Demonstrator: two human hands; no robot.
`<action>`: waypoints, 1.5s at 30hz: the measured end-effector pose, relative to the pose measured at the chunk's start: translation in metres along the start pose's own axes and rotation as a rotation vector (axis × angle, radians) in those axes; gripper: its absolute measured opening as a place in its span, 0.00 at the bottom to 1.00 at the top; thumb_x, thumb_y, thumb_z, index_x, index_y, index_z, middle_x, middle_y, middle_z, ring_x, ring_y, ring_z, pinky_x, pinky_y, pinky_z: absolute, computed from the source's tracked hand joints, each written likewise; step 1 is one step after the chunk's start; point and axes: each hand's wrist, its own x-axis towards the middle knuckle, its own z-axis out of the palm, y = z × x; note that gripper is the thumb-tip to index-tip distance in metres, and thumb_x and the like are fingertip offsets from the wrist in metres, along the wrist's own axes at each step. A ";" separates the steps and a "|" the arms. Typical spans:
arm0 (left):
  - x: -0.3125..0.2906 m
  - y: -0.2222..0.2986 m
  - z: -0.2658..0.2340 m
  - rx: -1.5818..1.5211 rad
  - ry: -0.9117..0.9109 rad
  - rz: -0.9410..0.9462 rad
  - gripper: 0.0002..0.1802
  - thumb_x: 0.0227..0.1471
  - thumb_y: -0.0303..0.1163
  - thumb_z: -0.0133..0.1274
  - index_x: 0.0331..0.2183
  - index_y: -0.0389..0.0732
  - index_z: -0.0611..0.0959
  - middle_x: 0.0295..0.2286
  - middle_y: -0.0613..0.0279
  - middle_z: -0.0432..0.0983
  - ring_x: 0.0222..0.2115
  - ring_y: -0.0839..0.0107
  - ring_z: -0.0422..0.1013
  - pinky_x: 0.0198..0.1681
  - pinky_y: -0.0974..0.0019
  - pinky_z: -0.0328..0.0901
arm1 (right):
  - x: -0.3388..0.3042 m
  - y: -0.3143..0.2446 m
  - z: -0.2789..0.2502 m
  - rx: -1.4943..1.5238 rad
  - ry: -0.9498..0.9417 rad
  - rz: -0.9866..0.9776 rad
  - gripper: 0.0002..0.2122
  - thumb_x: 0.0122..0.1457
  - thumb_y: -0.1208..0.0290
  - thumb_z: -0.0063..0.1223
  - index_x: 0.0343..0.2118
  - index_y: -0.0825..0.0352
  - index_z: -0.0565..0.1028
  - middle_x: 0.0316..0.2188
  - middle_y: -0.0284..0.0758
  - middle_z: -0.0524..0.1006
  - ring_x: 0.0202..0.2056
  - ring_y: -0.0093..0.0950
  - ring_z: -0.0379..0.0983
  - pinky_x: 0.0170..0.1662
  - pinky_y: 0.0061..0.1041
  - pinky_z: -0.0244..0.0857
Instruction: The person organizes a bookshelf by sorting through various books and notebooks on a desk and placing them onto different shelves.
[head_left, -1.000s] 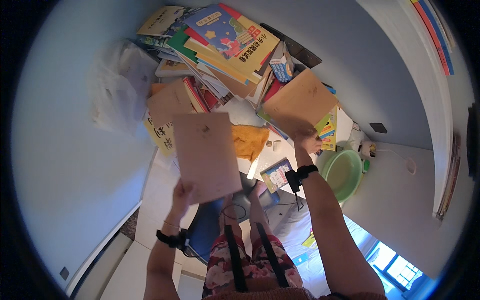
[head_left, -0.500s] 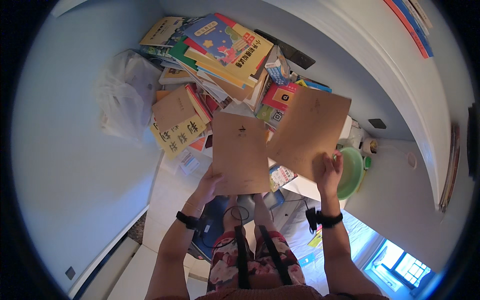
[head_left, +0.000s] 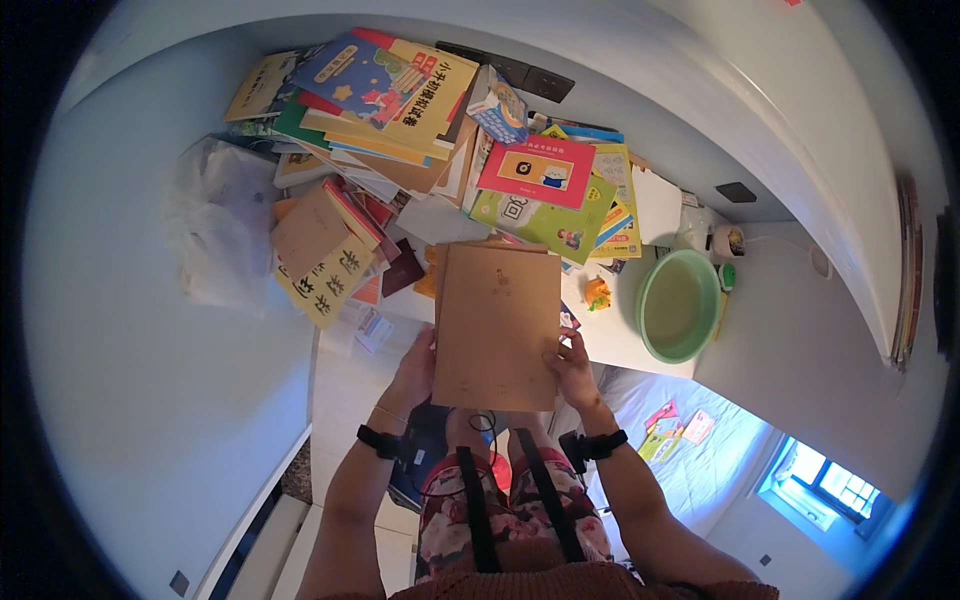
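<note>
Two brown kraft-cover notebooks [head_left: 497, 330] lie one on the other in front of me, their edges slightly out of line at the top. My left hand [head_left: 415, 368] is closed on their left edge, its fingers partly hidden behind the covers. At the right edge my right hand [head_left: 573, 370] grips them, with the thumb on the front. Beyond the notebooks, at the far right, a pink book [head_left: 537, 172] rests on a green book [head_left: 590, 225].
A tall pile of books [head_left: 385, 90] stands at the back left, beside a white plastic bag [head_left: 215, 225]. Nearer are a smaller brown notebook [head_left: 308, 232] and a yellow sheet [head_left: 325, 285]. On the right are a green basin [head_left: 680, 305] and a small orange figure [head_left: 597, 293].
My right hand has brought its notebook left and down onto the one in my left hand. The two notebooks, held apart before, now overlap. The view has shifted to the right.
</note>
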 end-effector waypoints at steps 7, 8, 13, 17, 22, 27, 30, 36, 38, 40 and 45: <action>0.035 0.001 0.006 1.231 0.244 0.411 0.21 0.53 0.39 0.44 0.45 0.36 0.67 0.40 0.54 0.69 0.42 0.67 0.66 0.45 0.67 0.60 | 0.004 -0.013 -0.004 0.093 -0.126 0.186 0.20 0.48 0.83 0.47 0.47 0.65 0.63 0.39 0.33 0.71 0.39 0.24 0.68 0.42 0.23 0.64; 0.044 0.021 0.011 1.520 0.290 0.302 0.20 0.53 0.36 0.45 0.45 0.36 0.67 0.39 0.54 0.69 0.41 0.70 0.65 0.45 0.68 0.60 | 0.007 -0.016 -0.001 0.097 -0.138 0.191 0.20 0.48 0.83 0.47 0.47 0.65 0.63 0.39 0.33 0.71 0.39 0.24 0.68 0.42 0.23 0.64; 0.097 0.116 0.086 2.304 0.879 1.375 0.22 0.40 0.30 0.53 0.42 0.40 0.72 0.39 0.51 0.67 0.47 0.53 0.58 0.51 0.53 0.53 | 0.002 -0.035 0.014 0.112 0.027 0.040 0.18 0.50 0.81 0.49 0.46 0.66 0.64 0.40 0.33 0.71 0.42 0.26 0.67 0.47 0.26 0.62; 0.121 0.172 0.066 2.626 0.839 1.376 0.19 0.40 0.31 0.51 0.40 0.41 0.74 0.44 0.55 0.63 0.49 0.56 0.54 0.51 0.57 0.52 | -0.007 -0.051 0.037 0.107 0.043 0.000 0.17 0.50 0.81 0.48 0.44 0.66 0.66 0.38 0.33 0.72 0.42 0.26 0.68 0.46 0.26 0.63; 0.113 0.178 0.091 2.327 0.493 1.656 0.12 0.42 0.28 0.48 0.34 0.45 0.77 0.33 0.58 0.72 0.43 0.62 0.63 0.47 0.59 0.57 | -0.005 -0.059 0.025 0.079 -0.026 -0.058 0.18 0.50 0.82 0.48 0.46 0.65 0.65 0.39 0.33 0.71 0.42 0.25 0.68 0.46 0.24 0.62; 0.080 0.120 0.135 2.051 0.492 1.007 0.12 0.42 0.30 0.50 0.34 0.45 0.77 0.35 0.57 0.72 0.36 0.58 0.69 0.39 0.60 0.63 | 0.010 -0.078 0.018 0.092 0.066 -0.056 0.19 0.52 0.77 0.47 0.49 0.65 0.62 0.42 0.34 0.70 0.44 0.25 0.67 0.46 0.24 0.61; 0.078 0.061 0.123 1.708 -0.066 1.452 0.14 0.43 0.29 0.50 0.37 0.47 0.77 0.38 0.55 0.72 0.36 0.57 0.69 0.38 0.60 0.64 | 0.016 -0.096 0.036 0.155 0.101 -0.073 0.19 0.54 0.75 0.46 0.50 0.66 0.61 0.43 0.35 0.70 0.45 0.27 0.66 0.47 0.25 0.61; 0.123 -0.072 0.070 2.021 -0.112 1.035 0.16 0.43 0.25 0.47 0.39 0.41 0.76 0.41 0.56 0.70 0.45 0.59 0.64 0.48 0.60 0.59 | 0.062 -0.066 -0.017 0.355 -0.037 -0.027 0.19 0.56 0.67 0.43 0.49 0.70 0.63 0.45 0.37 0.68 0.46 0.30 0.65 0.50 0.29 0.58; 0.132 -0.085 0.062 2.041 -0.138 1.014 0.16 0.43 0.24 0.46 0.39 0.39 0.76 0.42 0.56 0.69 0.46 0.59 0.63 0.50 0.61 0.58 | 0.062 -0.064 -0.021 0.278 0.003 -0.020 0.19 0.56 0.66 0.42 0.49 0.70 0.62 0.46 0.37 0.67 0.46 0.30 0.64 0.50 0.29 0.58; 0.126 -0.082 0.064 1.900 -0.151 0.952 0.17 0.43 0.23 0.46 0.40 0.38 0.75 0.43 0.56 0.69 0.47 0.60 0.62 0.52 0.61 0.56 | 0.063 -0.066 -0.033 0.282 -0.038 -0.034 0.19 0.57 0.65 0.42 0.49 0.70 0.62 0.47 0.37 0.67 0.47 0.30 0.64 0.50 0.29 0.57; 0.111 -0.069 0.075 1.847 -0.249 1.140 0.13 0.45 0.24 0.46 0.37 0.37 0.76 0.40 0.56 0.70 0.42 0.59 0.66 0.48 0.61 0.61 | 0.070 -0.068 -0.047 0.311 -0.123 0.003 0.20 0.57 0.65 0.41 0.50 0.71 0.61 0.47 0.38 0.66 0.47 0.30 0.63 0.51 0.29 0.56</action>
